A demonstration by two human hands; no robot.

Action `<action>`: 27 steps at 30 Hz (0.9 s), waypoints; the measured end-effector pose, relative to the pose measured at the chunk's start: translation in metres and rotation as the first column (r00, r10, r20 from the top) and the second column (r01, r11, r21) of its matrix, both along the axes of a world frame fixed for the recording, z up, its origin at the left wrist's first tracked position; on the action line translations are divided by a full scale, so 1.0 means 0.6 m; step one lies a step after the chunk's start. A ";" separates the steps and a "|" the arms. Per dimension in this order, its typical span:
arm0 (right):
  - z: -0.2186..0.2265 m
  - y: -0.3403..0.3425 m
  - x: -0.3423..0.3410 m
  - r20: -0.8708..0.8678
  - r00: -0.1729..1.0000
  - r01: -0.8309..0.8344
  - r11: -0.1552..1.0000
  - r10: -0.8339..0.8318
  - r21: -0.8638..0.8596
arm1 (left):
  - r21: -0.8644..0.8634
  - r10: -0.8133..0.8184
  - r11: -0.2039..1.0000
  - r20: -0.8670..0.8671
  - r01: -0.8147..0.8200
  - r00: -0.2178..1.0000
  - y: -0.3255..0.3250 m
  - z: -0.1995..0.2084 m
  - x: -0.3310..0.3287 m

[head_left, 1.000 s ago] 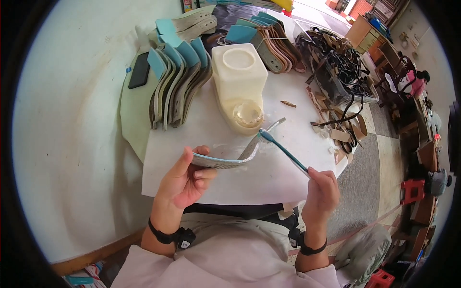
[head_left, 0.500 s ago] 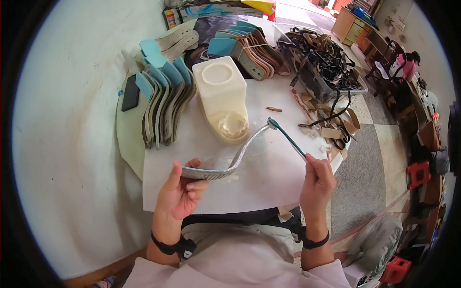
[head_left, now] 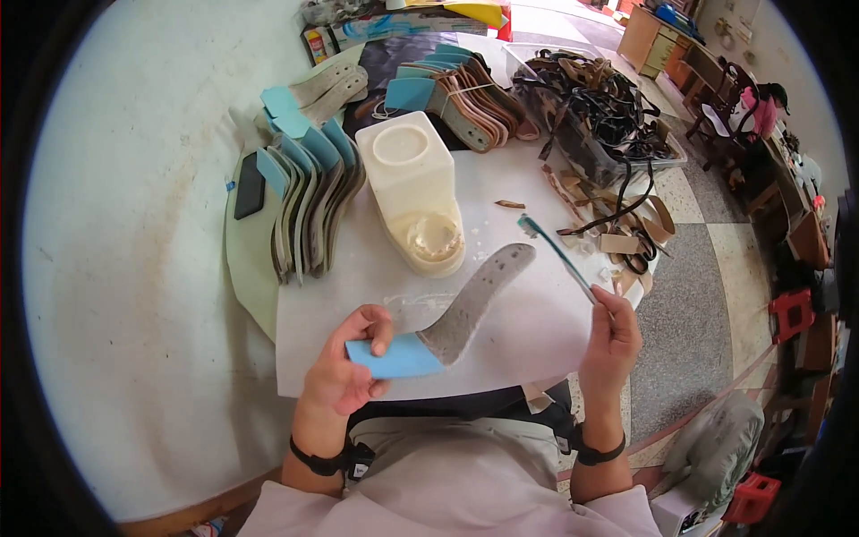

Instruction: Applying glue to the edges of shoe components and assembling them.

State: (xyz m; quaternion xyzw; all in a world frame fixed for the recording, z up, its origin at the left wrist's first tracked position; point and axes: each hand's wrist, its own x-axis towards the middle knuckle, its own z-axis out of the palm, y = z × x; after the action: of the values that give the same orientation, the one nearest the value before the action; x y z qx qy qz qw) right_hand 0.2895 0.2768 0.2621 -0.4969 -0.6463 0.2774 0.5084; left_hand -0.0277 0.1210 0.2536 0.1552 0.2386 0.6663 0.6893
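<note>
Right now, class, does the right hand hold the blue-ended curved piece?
No, the left hand grips the curved piece by its blue end; the right hand holds a brush.

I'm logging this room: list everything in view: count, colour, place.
table: one, white, middle
held sole: one, grey and blue, above table
brush: one, teal, right of sole
container: one, cream, centre
stacked soles: many, grey, brown, blue, far and left
phone: one, black, table's left
straps: many, mostly black, in clear bin
scraps: several, tan, table's right
stools: two, red, far right
wristbands: two, black, lower picture
left fingers: one set, bare, on sole
right fingers: one set, bare, on brush
</note>
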 end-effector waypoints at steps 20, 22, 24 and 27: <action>0.044 -0.012 0.068 -0.349 0.931 -0.154 0.983 0.109 -0.102 | 0.546 0.664 0.746 -0.560 0.381 -0.495 -0.039 0.048 0.034; 0.044 -0.013 0.066 -0.350 0.929 -0.165 0.982 0.124 -0.092 | 0.549 0.665 0.745 -0.559 0.380 -0.495 -0.036 0.049 0.034; 0.045 -0.014 0.065 -0.352 0.926 -0.178 0.981 0.139 -0.080 | 0.529 0.653 0.755 -0.565 0.386 -0.504 -0.039 0.051 0.031; 0.047 -0.016 0.064 -0.383 0.910 -0.201 0.977 0.160 -0.068 | 0.510 0.645 0.763 -0.565 0.397 -0.515 -0.039 0.052 0.030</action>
State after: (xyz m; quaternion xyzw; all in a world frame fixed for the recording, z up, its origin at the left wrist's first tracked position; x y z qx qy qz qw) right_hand 0.3277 0.2672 0.2904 -0.3989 -0.5648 0.4468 0.5677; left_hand -0.0097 0.0977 0.2849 0.8016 0.5041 0.3083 -0.0911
